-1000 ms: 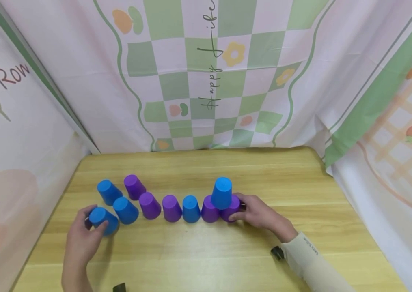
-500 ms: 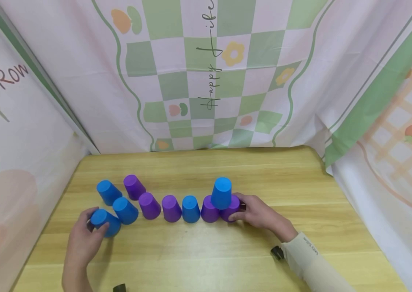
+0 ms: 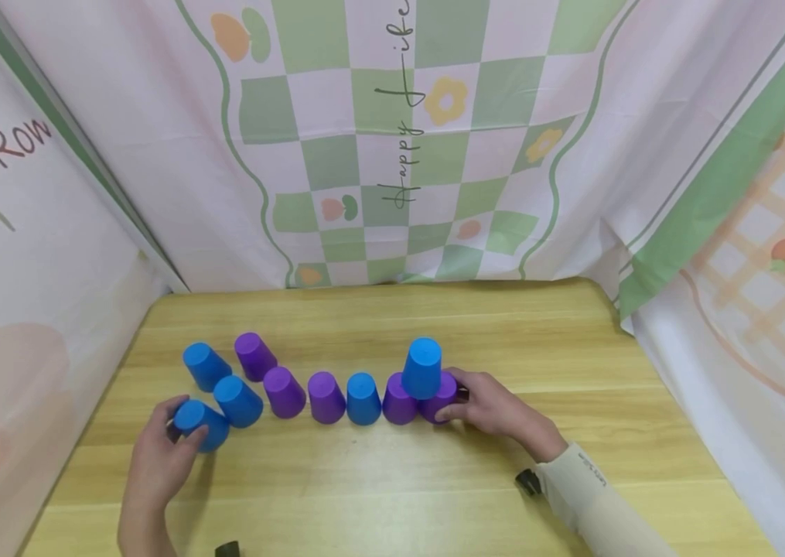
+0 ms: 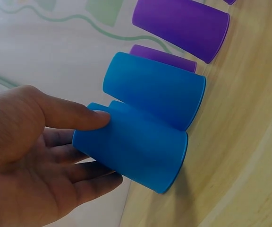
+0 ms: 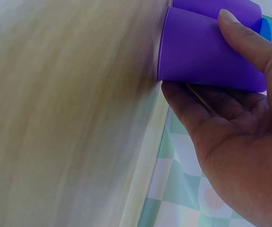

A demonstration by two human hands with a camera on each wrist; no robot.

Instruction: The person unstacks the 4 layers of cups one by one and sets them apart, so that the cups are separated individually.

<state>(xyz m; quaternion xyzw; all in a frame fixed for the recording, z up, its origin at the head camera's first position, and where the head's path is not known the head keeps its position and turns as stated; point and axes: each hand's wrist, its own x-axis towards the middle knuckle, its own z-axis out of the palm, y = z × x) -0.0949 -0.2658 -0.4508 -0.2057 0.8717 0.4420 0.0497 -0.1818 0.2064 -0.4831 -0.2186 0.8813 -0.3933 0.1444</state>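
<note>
My left hand [image 3: 155,464] holds an upside-down blue cup [image 3: 215,428] at the front left, thumb on its near side and fingers behind. In the left wrist view, this blue cup [image 4: 140,144] stands close to another blue cup [image 4: 157,90]. On the right, my right hand [image 3: 493,404] grips the purple cup [image 3: 442,396] at the row's end, its thumb across the side of that purple cup [image 5: 197,52] in the right wrist view. A blue cup [image 3: 423,370] sits atop this cup and the neighbouring purple cup [image 3: 398,401], bridging them.
Between the hands stand a blue cup [image 3: 363,401] and purple cups [image 3: 326,399], [image 3: 284,393] in line. Behind, at left, are a blue cup [image 3: 206,367] and a purple cup [image 3: 255,357]. Patterned curtains [image 3: 392,155] border the wooden table [image 3: 364,495].
My left hand has shifted slightly right and nearer the front with its blue cup, then stayed still. My right hand and the stacked cups have not moved.
</note>
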